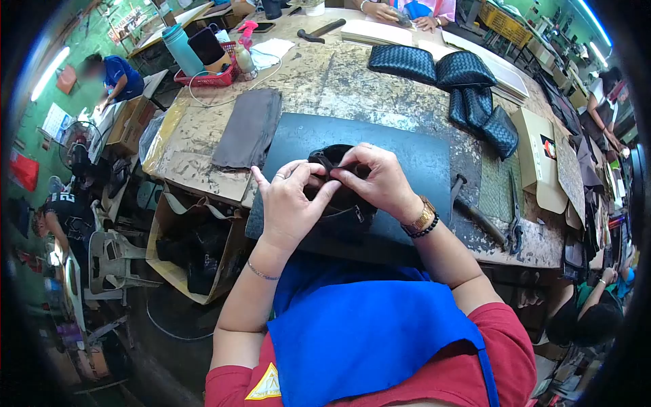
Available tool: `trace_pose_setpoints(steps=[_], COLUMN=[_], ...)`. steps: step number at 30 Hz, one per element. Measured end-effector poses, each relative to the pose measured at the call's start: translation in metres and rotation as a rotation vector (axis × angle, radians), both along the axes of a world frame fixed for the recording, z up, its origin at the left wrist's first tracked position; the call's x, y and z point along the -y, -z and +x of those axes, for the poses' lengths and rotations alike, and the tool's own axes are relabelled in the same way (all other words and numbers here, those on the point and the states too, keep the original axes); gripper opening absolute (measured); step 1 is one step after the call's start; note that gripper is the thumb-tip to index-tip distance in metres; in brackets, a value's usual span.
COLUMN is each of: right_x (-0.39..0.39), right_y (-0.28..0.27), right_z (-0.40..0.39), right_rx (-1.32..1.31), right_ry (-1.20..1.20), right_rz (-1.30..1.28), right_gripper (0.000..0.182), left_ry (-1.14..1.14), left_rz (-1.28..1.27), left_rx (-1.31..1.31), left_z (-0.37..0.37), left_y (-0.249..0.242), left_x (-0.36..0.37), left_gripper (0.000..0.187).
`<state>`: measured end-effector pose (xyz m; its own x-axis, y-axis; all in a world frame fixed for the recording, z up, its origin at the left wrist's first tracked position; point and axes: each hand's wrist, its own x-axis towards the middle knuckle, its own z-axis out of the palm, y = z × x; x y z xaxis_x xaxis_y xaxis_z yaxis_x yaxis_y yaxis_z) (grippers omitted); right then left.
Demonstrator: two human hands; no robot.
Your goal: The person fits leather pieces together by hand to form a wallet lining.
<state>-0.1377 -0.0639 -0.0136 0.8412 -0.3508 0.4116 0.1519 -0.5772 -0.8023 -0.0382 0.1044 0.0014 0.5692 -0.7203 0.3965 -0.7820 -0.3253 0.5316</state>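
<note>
A dark leather-like piece (342, 211) lies on the black mat (400, 146) at the table's front edge. My left hand (291, 200) pinches the upper edge of this piece from the left, thumb and index finger together. From the right, my right hand (376, 178) grips the same edge, its fingertips close to those of my left hand. Part of the piece is hidden beneath my hands. Its lower part hangs toward the blue apron (380, 339).
Left of the mat lies folded dark fabric (249, 129). A hammer (481, 220) and scissors (515, 217) are at the right. Black woven pieces (468, 68), a red basket (210, 78) and another hammer (322, 31) sit farther back. A person's hands (407, 17) show across the table.
</note>
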Motion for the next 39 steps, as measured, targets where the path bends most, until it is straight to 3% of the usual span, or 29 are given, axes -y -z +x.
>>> trace_pose_setpoints(steps=[3, 4, 7, 13, 16, 19, 22, 25, 32, 39], right_x=[-0.002, 0.003, 0.011, 0.01, 0.012, 0.018, 0.024, 0.031, 0.03, 0.033], right_y=[0.002, 0.002, -0.002, -0.002, -0.007, -0.005, 0.003, -0.006, -0.005, 0.011], right_z=[-0.001, -0.001, -0.008, -0.008, -0.007, 0.002, 0.018, 0.027, 0.035, 0.036], right_rx=[0.072, 0.156, 0.09, 0.032, 0.103, 0.148, 0.145, -0.168, -0.269, -0.15], right_ry=[0.011, 0.025, -0.044, -0.021, 0.082, 0.02, -0.055, -0.209, -0.167, -0.189], right_rz=[0.202, -0.005, -0.12, -0.031, -0.346, -0.426, -0.421, -0.26, 0.033, 0.004], right_gripper=[0.015, 0.014, 0.013, 0.011, 0.012, 0.011, 0.013, 0.011, 0.028, 0.027], left_ry=[-0.03, -0.053, -0.029, 0.029, -0.013, -0.072, 0.044, 0.118, 0.073, 0.126], left_rz=[0.025, -0.02, -0.042, -0.057, -0.048, -0.117, -0.105, -0.183, -0.199, -0.282], left_rx=[0.064, 0.115, 0.094, 0.078, 0.113, 0.184, 0.076, -0.279, -0.444, -0.168], left_z=[0.006, 0.006, 0.009, 0.012, 0.014, 0.013, 0.023, 0.028, 0.039, 0.038], left_y=[0.008, 0.011, 0.015, 0.012, 0.013, 0.011, 0.015, 0.018, 0.023, 0.027], left_x=[-0.001, -0.001, -0.003, -0.006, -0.007, -0.004, -0.002, 0.003, 0.003, 0.006], left_gripper=[0.01, 0.008, 0.011, 0.011, 0.011, 0.011, 0.01, 0.008, 0.01, 0.01])
